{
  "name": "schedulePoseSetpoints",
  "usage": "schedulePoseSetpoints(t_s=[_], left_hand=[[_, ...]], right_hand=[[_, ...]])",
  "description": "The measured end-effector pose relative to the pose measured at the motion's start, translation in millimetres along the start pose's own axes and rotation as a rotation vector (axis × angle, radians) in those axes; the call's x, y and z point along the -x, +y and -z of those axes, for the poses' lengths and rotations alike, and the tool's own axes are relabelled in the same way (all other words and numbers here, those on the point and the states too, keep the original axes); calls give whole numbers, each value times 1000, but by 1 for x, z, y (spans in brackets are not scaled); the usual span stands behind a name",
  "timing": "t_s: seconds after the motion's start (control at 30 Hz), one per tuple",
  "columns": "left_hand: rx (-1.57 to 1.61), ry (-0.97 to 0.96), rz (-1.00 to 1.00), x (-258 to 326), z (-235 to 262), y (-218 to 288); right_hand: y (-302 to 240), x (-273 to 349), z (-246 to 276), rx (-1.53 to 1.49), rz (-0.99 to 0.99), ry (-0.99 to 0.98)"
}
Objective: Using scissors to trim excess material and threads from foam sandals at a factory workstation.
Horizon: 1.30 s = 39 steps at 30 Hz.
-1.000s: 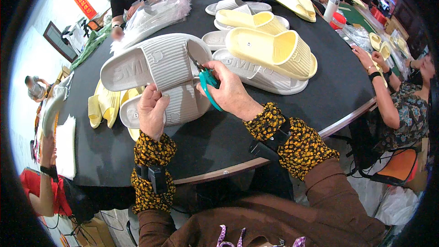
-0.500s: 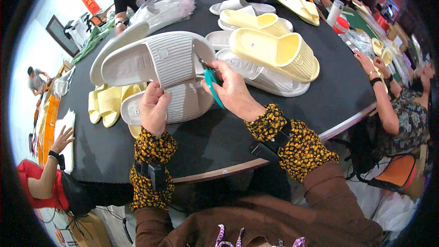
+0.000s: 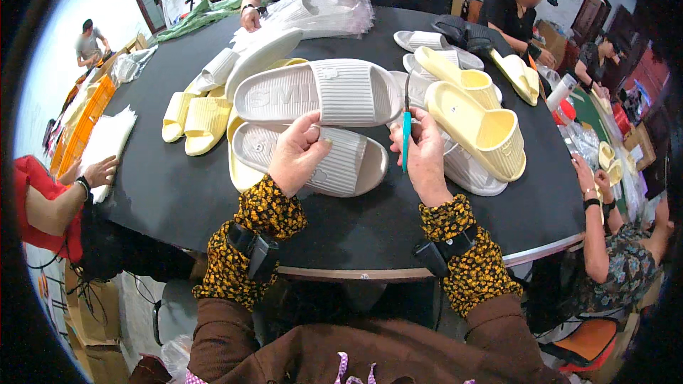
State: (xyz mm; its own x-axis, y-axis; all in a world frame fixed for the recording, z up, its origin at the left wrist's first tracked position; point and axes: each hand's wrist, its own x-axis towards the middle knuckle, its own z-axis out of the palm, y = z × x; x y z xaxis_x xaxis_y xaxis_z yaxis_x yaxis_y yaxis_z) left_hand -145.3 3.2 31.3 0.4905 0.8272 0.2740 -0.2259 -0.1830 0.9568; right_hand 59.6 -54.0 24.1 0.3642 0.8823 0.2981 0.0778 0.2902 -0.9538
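Observation:
My left hand (image 3: 299, 156) pinches the strap's lower edge on a grey ribbed slide slipper (image 3: 281, 96), which lies sideways with its toe to the right. Below it, partly covered by that hand, is a second grey slipper (image 3: 341, 171). My right hand (image 3: 425, 160) grips teal-handled scissors (image 3: 406, 131) upright, blades pointing away from me, beside the upper slipper's toe. I cannot tell whether the blades touch it. To the right, a yellow slipper (image 3: 466, 114) rests on grey ones.
Yellow slippers (image 3: 206, 124) lie on the black table (image 3: 171, 195) at left, near a white stack (image 3: 110, 144). Behind are clear plastic bags (image 3: 334, 11) by a person in black. More slippers and black ones (image 3: 462, 32) stand at the back right. Co-workers sit around.
The scissors have come out from the strap opening at the slipper's toe and now stand upright to its right. The upper slipper lies more level. The whole view has shifted.

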Motion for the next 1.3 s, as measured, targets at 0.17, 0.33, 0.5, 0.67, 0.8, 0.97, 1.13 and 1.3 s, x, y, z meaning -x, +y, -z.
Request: schedulePoseSetpoints(t_s=[0.17,0.33,0.5,0.67,0.8,0.97,1.13,1.3], left_hand=[[-30,-33,6,3,-4,2],[-11,-81,57,7,3,2],[-12,-145,103,5,1,15],[-442,-81,-42,17,0,25],[-712,24,-91,41,0,62],[-906,2,-104,63,15,84],[-1297,-80,-146,78,30,111],[-1592,-102,-333,89,35,117]], right_hand=[[8,-2,3,16,-3,46],[-5,1,-4,-202,-102,146],[-2,0,4,-251,-59,119],[7,-1,13,-288,-9,100],[-6,3,13,-382,-41,134],[-15,3,16,-468,-73,70],[-17,0,13,-393,-41,69],[-23,-6,22,-155,20,-56]])
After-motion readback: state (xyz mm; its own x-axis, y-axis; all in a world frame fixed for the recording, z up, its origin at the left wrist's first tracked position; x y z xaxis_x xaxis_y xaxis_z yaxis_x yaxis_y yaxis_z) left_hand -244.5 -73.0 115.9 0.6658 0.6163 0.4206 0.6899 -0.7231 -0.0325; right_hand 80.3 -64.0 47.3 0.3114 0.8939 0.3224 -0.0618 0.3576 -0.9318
